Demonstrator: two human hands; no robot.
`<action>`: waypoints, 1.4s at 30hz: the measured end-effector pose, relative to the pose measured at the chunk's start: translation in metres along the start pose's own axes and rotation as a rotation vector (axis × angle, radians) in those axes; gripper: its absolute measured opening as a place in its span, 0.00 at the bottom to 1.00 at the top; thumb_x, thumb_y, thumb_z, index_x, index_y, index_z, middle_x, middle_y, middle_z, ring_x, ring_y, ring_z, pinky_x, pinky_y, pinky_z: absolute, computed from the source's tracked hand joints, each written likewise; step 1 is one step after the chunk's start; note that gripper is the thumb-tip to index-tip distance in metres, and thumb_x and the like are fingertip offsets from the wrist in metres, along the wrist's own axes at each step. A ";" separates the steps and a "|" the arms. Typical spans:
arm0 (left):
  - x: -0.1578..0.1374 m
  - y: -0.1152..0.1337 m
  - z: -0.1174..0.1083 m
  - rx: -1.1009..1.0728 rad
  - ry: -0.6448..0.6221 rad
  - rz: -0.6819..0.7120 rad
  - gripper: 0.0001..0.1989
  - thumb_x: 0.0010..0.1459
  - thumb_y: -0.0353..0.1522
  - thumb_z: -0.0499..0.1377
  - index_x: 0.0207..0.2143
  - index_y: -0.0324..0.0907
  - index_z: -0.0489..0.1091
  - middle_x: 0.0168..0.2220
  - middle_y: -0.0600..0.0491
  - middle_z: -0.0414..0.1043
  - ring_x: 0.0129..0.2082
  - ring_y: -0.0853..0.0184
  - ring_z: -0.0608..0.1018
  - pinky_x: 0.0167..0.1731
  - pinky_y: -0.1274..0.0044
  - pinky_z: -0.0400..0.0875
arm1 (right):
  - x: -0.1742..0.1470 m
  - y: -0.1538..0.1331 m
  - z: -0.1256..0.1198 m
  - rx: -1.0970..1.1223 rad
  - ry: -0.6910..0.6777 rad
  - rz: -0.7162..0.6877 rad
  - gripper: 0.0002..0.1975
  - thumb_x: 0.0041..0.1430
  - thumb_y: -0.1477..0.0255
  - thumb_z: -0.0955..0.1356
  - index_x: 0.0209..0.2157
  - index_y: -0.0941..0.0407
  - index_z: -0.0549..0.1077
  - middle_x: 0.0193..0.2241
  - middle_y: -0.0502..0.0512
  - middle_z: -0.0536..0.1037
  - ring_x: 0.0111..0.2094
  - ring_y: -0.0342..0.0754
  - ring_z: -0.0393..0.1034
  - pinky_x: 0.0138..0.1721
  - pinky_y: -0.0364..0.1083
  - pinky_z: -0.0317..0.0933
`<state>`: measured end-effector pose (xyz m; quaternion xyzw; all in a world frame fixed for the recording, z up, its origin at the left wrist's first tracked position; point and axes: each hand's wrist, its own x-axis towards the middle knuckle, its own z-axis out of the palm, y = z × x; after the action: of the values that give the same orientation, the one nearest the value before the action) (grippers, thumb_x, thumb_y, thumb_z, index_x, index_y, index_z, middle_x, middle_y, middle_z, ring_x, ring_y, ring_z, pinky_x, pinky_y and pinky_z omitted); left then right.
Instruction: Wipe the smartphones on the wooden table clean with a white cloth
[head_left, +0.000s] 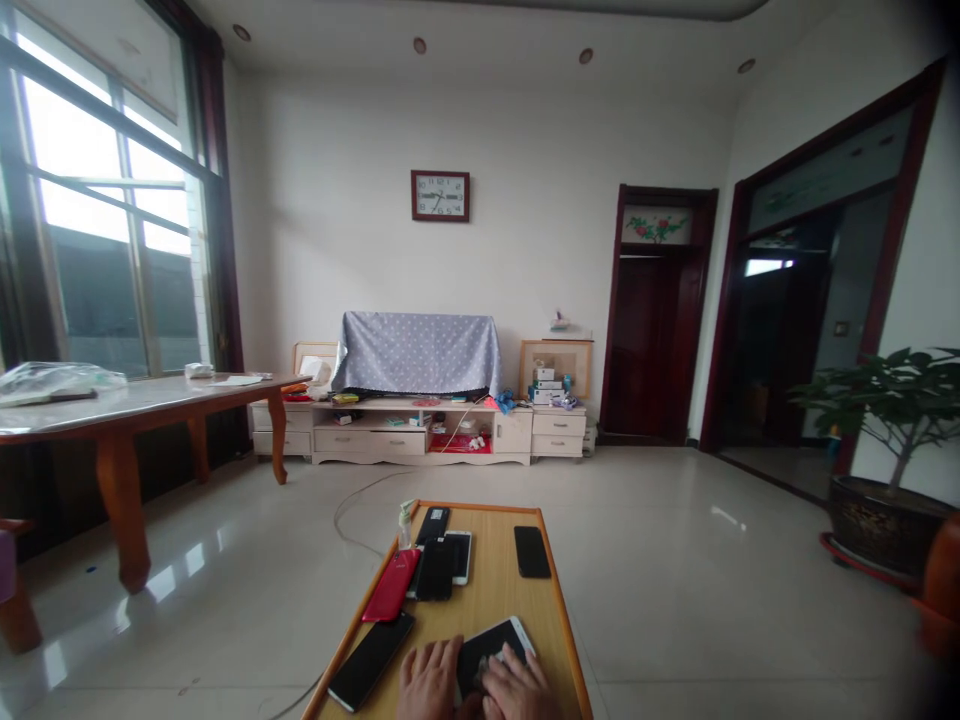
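Note:
A white-framed phone [474, 655] with a dark screen lies at a tilt on the near part of the small wooden table [491, 560]. My left hand [429, 682] rests at its left edge, fingers stretched forward. Across the lower right of its screen lies my right hand [519, 688], fingers extended and spread. A pale grey patch shows by the right fingertips; I cannot tell if it is a reflection or a thin object. To the left are a black phone [371, 660] and a red phone [391, 583].
Further up the table are several more phones, including a black one [435, 568] in a cluster and another [532, 552] at right. A clear pump bottle [406, 525] stands at the left edge. Beyond are a TV cabinet [420, 435], a larger table [150, 400] and a potted plant [892, 510].

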<state>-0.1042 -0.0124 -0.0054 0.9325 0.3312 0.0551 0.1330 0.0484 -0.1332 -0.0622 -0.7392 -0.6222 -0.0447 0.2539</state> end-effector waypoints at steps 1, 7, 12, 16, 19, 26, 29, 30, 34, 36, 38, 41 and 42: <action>-0.004 0.000 -0.001 0.003 0.012 0.009 0.36 0.54 0.44 0.53 0.65 0.45 0.60 0.65 0.47 0.63 0.65 0.54 0.62 0.66 0.61 0.45 | -0.002 -0.007 -0.009 0.009 0.002 0.005 0.17 0.64 0.66 0.63 0.52 0.40 0.76 0.54 0.47 0.77 0.59 0.58 0.67 0.62 0.60 0.61; -0.024 0.001 -0.003 -0.005 0.048 0.008 0.36 0.53 0.42 0.55 0.65 0.46 0.58 0.64 0.49 0.64 0.64 0.58 0.62 0.65 0.65 0.47 | -0.017 -0.044 -0.039 0.011 0.012 0.032 0.18 0.66 0.70 0.61 0.52 0.48 0.76 0.53 0.52 0.78 0.60 0.56 0.67 0.64 0.60 0.56; -0.031 -0.002 -0.004 -0.023 0.031 0.021 0.35 0.53 0.40 0.56 0.64 0.45 0.59 0.64 0.49 0.64 0.64 0.57 0.62 0.64 0.66 0.50 | -0.023 -0.055 -0.039 0.000 -0.003 0.019 0.19 0.68 0.70 0.60 0.56 0.50 0.74 0.55 0.53 0.77 0.62 0.56 0.64 0.66 0.61 0.50; -0.027 -0.009 -0.003 -0.041 -0.004 0.035 0.38 0.51 0.39 0.58 0.65 0.46 0.57 0.66 0.50 0.61 0.66 0.56 0.61 0.65 0.65 0.49 | -0.024 -0.052 -0.041 -0.045 -0.015 0.112 0.20 0.71 0.68 0.57 0.57 0.48 0.73 0.57 0.52 0.74 0.64 0.56 0.60 0.68 0.64 0.40; -0.027 -0.013 -0.003 -0.050 -0.019 0.052 0.39 0.48 0.40 0.60 0.65 0.48 0.58 0.66 0.51 0.62 0.65 0.56 0.62 0.65 0.65 0.50 | -0.023 -0.046 -0.041 -0.106 -0.013 0.229 0.21 0.71 0.63 0.56 0.58 0.46 0.72 0.59 0.53 0.73 0.65 0.59 0.58 0.66 0.69 0.40; -0.041 -0.016 0.002 -0.076 0.095 0.042 0.36 0.51 0.45 0.57 0.62 0.45 0.61 0.62 0.47 0.65 0.63 0.56 0.63 0.64 0.67 0.50 | -0.019 -0.061 -0.017 -0.055 -0.019 0.246 0.22 0.70 0.59 0.57 0.59 0.44 0.71 0.60 0.53 0.70 0.65 0.61 0.58 0.66 0.70 0.41; -0.044 -0.017 0.005 -0.105 0.149 0.046 0.33 0.53 0.47 0.56 0.60 0.45 0.64 0.60 0.47 0.68 0.62 0.55 0.65 0.63 0.67 0.52 | -0.018 -0.066 -0.014 -0.010 -0.042 0.164 0.22 0.72 0.60 0.55 0.59 0.44 0.71 0.60 0.51 0.71 0.64 0.58 0.60 0.68 0.68 0.38; -0.044 -0.017 0.005 -0.110 0.158 0.051 0.33 0.52 0.47 0.57 0.59 0.45 0.64 0.59 0.48 0.68 0.62 0.55 0.65 0.63 0.67 0.52 | -0.017 -0.064 -0.017 -0.023 -0.042 0.166 0.23 0.72 0.60 0.54 0.59 0.45 0.71 0.60 0.51 0.71 0.64 0.58 0.60 0.67 0.69 0.37; -0.045 -0.015 0.004 -0.107 0.166 0.059 0.35 0.50 0.46 0.59 0.59 0.45 0.64 0.59 0.48 0.69 0.61 0.55 0.64 0.63 0.67 0.52 | -0.009 -0.049 -0.028 -0.138 0.013 0.301 0.27 0.72 0.58 0.52 0.60 0.53 0.71 0.59 0.60 0.71 0.63 0.61 0.61 0.66 0.70 0.38; -0.044 -0.015 0.004 -0.098 0.151 0.056 0.34 0.51 0.45 0.58 0.60 0.45 0.64 0.60 0.48 0.68 0.61 0.55 0.65 0.63 0.67 0.51 | -0.004 -0.053 -0.023 -0.145 0.028 0.324 0.28 0.72 0.58 0.53 0.59 0.54 0.72 0.59 0.62 0.71 0.63 0.62 0.61 0.67 0.69 0.39; -0.042 -0.016 0.006 -0.086 0.131 0.050 0.33 0.53 0.44 0.56 0.61 0.45 0.63 0.61 0.48 0.67 0.62 0.56 0.64 0.64 0.68 0.51 | 0.000 -0.066 -0.011 -0.085 0.016 0.276 0.26 0.72 0.59 0.54 0.60 0.53 0.71 0.60 0.60 0.71 0.63 0.59 0.61 0.67 0.64 0.42; -0.037 -0.019 0.009 -0.065 0.090 0.024 0.38 0.53 0.43 0.56 0.65 0.42 0.58 0.64 0.45 0.64 0.63 0.55 0.64 0.64 0.67 0.50 | 0.004 -0.089 0.007 0.036 -0.023 0.176 0.24 0.73 0.62 0.54 0.63 0.49 0.67 0.60 0.54 0.71 0.64 0.54 0.61 0.67 0.58 0.47; -0.036 -0.019 0.010 -0.062 0.081 0.014 0.39 0.53 0.43 0.56 0.66 0.41 0.56 0.64 0.44 0.63 0.64 0.55 0.63 0.64 0.67 0.50 | 0.006 -0.093 0.009 0.059 -0.032 0.156 0.24 0.73 0.63 0.53 0.63 0.47 0.66 0.60 0.53 0.71 0.63 0.53 0.61 0.67 0.58 0.47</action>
<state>-0.1418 -0.0228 -0.0211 0.9273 0.3278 0.1039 0.1481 -0.0398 -0.1155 -0.0380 -0.7781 -0.5679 0.0056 0.2682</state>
